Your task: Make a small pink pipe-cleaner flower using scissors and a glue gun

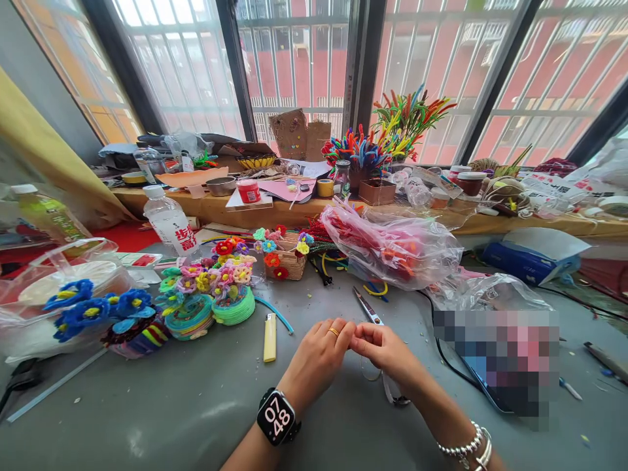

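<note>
My left hand (322,348) and my right hand (383,348) meet over the middle of the grey table, fingertips pinched together. Whatever lies between the fingers is hidden or too small to make out. Partly covered by my right hand, a pair of scissors (366,304) lies on the table, blades pointing away from me. To the left of my left hand rests a yellow lighter (269,337). A bent blue pipe cleaner (275,315) lies just beyond it.
Pipe-cleaner flowers in round pots (234,306) and blue flowers (93,314) stand at left. A water bottle (169,221), flower basket (289,260) and plastic bag of red pipe cleaners (392,245) are behind. A phone (483,376) with a cable lies right, partly pixelated.
</note>
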The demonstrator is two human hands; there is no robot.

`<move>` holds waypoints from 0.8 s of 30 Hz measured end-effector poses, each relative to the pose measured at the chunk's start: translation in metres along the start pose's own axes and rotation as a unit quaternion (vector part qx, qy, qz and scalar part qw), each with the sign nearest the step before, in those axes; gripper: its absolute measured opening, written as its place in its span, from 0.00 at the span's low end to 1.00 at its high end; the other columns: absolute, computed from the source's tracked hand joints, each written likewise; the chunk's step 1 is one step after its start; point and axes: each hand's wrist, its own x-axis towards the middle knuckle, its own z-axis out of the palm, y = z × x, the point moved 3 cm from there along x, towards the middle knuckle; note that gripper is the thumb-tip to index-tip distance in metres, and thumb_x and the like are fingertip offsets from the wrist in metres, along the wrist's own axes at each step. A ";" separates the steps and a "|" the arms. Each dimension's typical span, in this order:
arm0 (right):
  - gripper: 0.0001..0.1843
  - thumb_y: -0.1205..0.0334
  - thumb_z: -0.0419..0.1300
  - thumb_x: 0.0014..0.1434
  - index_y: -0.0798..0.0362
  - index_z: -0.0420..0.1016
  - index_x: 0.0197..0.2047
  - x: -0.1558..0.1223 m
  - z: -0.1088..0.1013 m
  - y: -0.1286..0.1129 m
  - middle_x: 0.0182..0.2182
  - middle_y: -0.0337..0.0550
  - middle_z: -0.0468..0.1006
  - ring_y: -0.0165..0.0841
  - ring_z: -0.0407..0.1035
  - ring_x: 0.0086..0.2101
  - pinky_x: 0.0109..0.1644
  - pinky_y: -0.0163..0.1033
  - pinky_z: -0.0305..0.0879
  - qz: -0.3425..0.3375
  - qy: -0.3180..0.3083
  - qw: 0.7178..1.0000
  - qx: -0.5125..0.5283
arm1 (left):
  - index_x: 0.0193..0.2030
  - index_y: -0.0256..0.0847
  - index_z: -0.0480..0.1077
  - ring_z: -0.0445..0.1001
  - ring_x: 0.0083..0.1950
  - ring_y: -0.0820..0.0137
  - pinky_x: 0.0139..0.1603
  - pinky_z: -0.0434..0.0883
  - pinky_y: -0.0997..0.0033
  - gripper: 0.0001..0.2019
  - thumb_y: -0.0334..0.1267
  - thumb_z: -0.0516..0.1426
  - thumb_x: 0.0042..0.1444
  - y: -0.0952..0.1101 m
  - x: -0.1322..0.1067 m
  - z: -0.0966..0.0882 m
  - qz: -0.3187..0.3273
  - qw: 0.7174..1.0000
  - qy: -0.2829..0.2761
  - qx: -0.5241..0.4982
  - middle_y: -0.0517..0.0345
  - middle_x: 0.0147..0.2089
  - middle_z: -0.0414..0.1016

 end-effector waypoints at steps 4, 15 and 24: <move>0.18 0.47 0.57 0.48 0.56 0.65 0.23 0.000 -0.003 0.000 0.21 0.34 0.60 0.25 0.54 0.24 0.28 0.31 0.50 -0.011 -0.016 1.000 -0.014 | 0.49 0.36 0.58 0.70 0.34 0.68 0.33 0.68 0.68 0.15 0.26 0.44 0.55 -0.004 -0.003 -0.004 -0.006 0.999 -0.019 -0.043 0.54 0.37 0.72; 0.16 0.52 0.58 0.46 0.58 0.75 0.28 -0.002 -0.008 -0.003 0.18 0.35 0.64 0.25 0.53 0.22 0.25 0.31 0.48 0.030 -0.038 0.992 -0.114 | 0.38 0.40 0.65 0.67 0.32 0.73 0.32 0.63 0.75 0.11 0.27 0.44 0.56 -0.013 -0.007 -0.009 -0.013 0.989 -0.063 -0.137 0.58 0.30 0.69; 0.16 0.54 0.53 0.52 0.55 0.77 0.28 -0.003 -0.008 0.002 0.16 0.37 0.65 0.26 0.53 0.20 0.23 0.31 0.45 -0.036 -0.040 0.953 -0.298 | 0.34 0.39 0.68 0.68 0.31 0.71 0.31 0.60 0.74 0.12 0.34 0.44 0.57 -0.013 -0.005 -0.009 -0.033 0.977 -0.151 -0.149 0.57 0.30 0.72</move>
